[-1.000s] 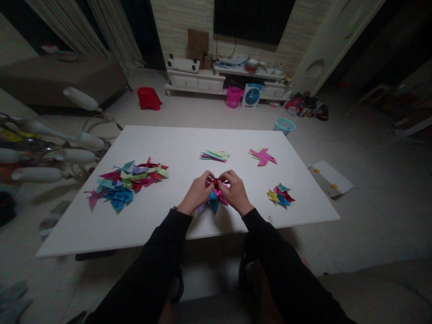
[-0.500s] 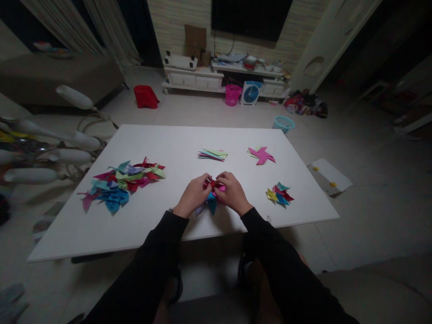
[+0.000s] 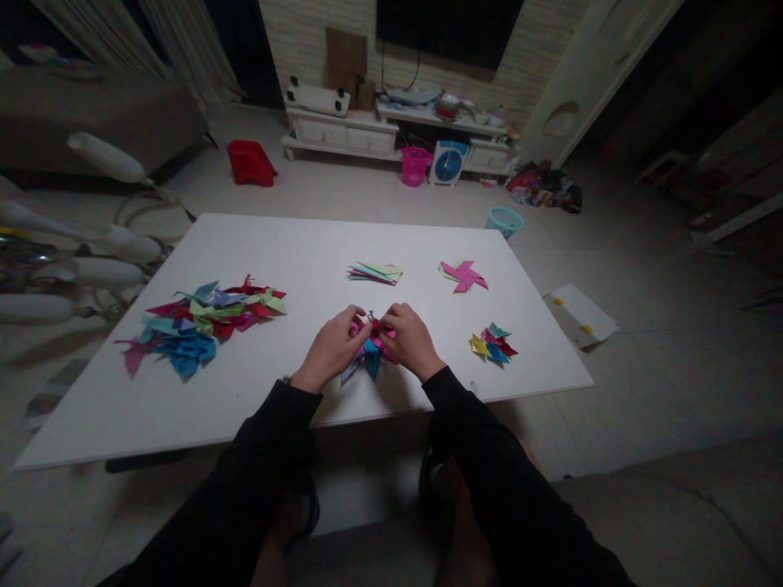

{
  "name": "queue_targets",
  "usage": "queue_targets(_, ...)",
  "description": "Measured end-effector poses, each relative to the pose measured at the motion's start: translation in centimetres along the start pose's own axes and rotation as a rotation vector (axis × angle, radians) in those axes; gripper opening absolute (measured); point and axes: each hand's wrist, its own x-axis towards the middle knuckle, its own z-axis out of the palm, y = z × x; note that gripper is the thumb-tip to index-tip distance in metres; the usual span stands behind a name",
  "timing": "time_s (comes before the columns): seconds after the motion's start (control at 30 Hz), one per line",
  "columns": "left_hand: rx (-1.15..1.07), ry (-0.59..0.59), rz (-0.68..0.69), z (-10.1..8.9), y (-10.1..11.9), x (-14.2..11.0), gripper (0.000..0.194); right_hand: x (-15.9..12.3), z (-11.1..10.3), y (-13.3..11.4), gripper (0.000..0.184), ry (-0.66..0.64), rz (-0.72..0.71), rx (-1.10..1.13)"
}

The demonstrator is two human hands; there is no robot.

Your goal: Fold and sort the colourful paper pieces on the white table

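Near the front edge of the white table, my left hand and my right hand meet over a folded paper piece in blue, pink, red and lilac. The fingertips of both hands pinch its red part at the top. Its blue and lilac points stick out below, toward me; my fingers hide much of the rest. Beyond my hands lies a stack of folded paper strips. To the left is a heap of folded paper cranes in many colours.
On the table's right lie a pink and green paper pinwheel and a multicoloured folded paper piece. Past the table stand a red stool, a pink bucket, a blue fan and a light-blue basket. A lamp hangs at left.
The whole view has shifted slightly, so things appear further left and higher. Both hands keep hold of the folded paper piece; a small thin tip now shows above the red part.
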Motion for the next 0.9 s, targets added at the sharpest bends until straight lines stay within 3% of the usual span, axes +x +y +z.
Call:
queue_targets(0.1, -0.018, 0.010, 0.001, -0.1, -0.3, 0.1, 0.029, -0.1, -1.1, 2.7, 0.011, 0.047, 0.089, -0.052)
queue_targets(0.2, -0.016, 0.013, -0.010, -0.2, -0.7, 0.5, 0.027, -0.6, -2.7, 6.9, 0.009, 0.064, 0.305, -0.176)
queue_targets(0.33, -0.025, 0.002, -0.011, -0.4, -1.2, 1.1, 0.025, -2.4, -4.7, 12.5, 0.015, -0.017, 0.579, -0.367)
queue_targets(0.47, -0.049, 0.000, -0.009, -0.6, -1.4, 1.7, 0.025, -4.6, -5.7, 16.2, 0.020, -0.097, 0.737, -0.451)
queue_targets(0.67, -0.062, -0.008, 0.014, -0.4, -1.1, 2.3, 0.025, -6.5, -5.7, 18.7, 0.024, -0.157, 0.870, -0.509)
queue_targets(0.9, -0.034, -0.005, 0.039, -0.2, -0.7, 1.4, 0.023, -7.1, -6.2, 18.1, 0.025, -0.138, 0.899, -0.542)
